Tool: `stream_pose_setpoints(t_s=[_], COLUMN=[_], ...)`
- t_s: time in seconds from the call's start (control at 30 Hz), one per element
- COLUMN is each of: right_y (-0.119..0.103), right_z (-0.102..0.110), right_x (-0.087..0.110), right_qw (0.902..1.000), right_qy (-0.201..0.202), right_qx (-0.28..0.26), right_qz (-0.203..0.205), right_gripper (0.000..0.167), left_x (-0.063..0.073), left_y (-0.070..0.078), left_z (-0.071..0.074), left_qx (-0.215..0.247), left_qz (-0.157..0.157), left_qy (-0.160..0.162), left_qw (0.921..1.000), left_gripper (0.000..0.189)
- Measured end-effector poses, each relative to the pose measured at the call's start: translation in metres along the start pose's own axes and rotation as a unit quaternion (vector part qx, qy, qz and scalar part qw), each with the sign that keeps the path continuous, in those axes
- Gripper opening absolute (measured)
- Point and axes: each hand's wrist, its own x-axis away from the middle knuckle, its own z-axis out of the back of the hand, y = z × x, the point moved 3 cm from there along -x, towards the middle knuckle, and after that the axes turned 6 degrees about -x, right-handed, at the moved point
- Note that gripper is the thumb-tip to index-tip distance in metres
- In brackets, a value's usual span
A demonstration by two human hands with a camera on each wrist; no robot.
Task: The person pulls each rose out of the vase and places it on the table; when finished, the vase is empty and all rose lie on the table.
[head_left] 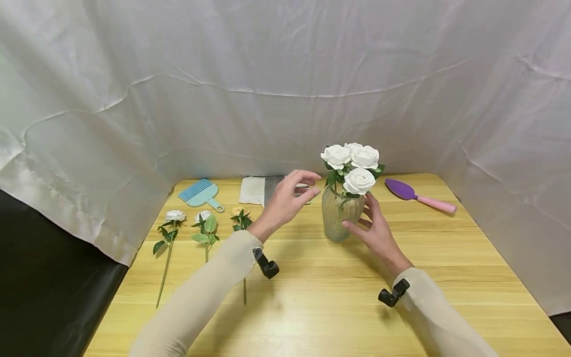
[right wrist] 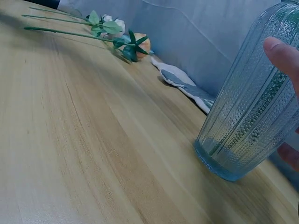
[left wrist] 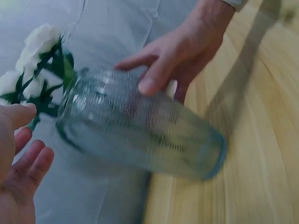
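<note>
A ribbed clear glass vase (head_left: 336, 218) stands near the middle of the table, holding several white roses (head_left: 359, 181) with green leaves. My right hand (head_left: 379, 235) grips the vase from its right side. Its thumb (left wrist: 150, 85) presses the near face, while the other fingers go partly out of sight behind the glass. To the left of the blooms, my left hand (head_left: 285, 201) is raised with its fingers loosely bent and nothing between them. In the left wrist view its fingertips overlap the lower edge of the roses.
Two white roses (head_left: 175, 215) and a yellow-orange rose (head_left: 241, 212) lie at the left, stems toward me. Behind them are a blue dustpan-like comb tool (head_left: 200, 192) and a grey-and-white cloth (head_left: 253, 190). A purple trowel (head_left: 400, 189) with a pink handle lies back right. Pale curtains enclose the table.
</note>
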Motion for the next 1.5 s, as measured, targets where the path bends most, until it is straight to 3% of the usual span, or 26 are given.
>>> stream_pose_setpoints(t_s=[0.3, 0.6, 0.7, 0.97, 1.37, 1.5], right_y=[0.002, 0.003, 0.003, 0.002, 0.004, 0.004], right_z=[-0.003, -0.002, -0.002, -0.002, 0.001, 0.002], right_x=[0.000, 0.000, 0.001, 0.000, 0.001, 0.001], right_qw=[1.0000, 1.0000, 1.0000, 0.9999, 0.9999, 0.9999], right_qy=[-0.001, 0.003, 0.002, -0.002, 0.005, 0.005], right_qx=[0.005, -0.004, -0.001, 0.002, 0.001, -0.006], right_qz=[0.004, 0.007, 0.006, 0.012, 0.012, 0.009], right_gripper=[0.104, 0.104, 0.104, 0.106, 0.108, 0.108], left_x=[-0.016, -0.024, -0.026, -0.032, -0.041, -0.043], left_y=[0.012, 0.022, 0.021, 0.025, 0.048, 0.054], left_z=[-0.029, -0.044, -0.045, -0.036, -0.005, 0.009], left_qx=[0.012, -0.053, -0.048, -0.051, -0.009, 0.029], left_qz=[-0.023, -0.015, -0.013, -0.030, -0.064, -0.068], left_qy=[0.018, 0.053, 0.074, 0.159, 0.222, 0.233], left_qw=[0.9995, 0.9971, 0.9960, 0.9855, 0.9729, 0.9697], left_gripper=[0.033, 0.028, 0.023, 0.014, 0.013, 0.018])
